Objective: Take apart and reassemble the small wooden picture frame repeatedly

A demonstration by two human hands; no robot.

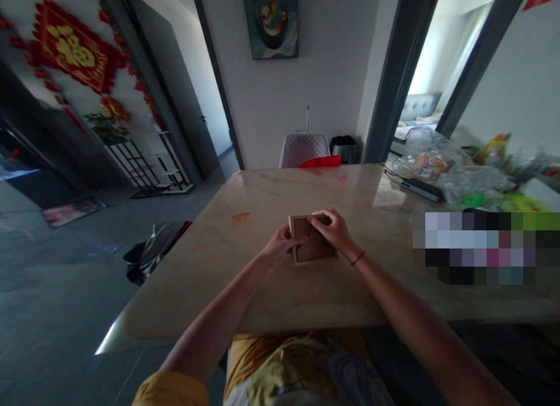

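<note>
A small wooden frame (pixel 315 249) with a pale rim and a brown inner panel is held tilted over the middle of the table (pixel 245 277). My left hand (pixel 280 244) grips its left edge, the thumb lying across the panel and the fingers behind. At the top right, my right hand (pixel 333 226) is closed on the upper edge, with its thumb pressing near the top of the panel. A thin red cord circles my right wrist. The fingers behind the frame are hidden, and I cannot tell whether its lower edge touches the table.
On the right of the table are clear plastic bags (pixel 431 158), a dark elongated device (pixel 422 189) with a cable, and a pixelated patch. A quilted chair (pixel 305 149) and a red item (pixel 321 161) are at the far edge. A dark bag (pixel 160 245) lies left of the table.
</note>
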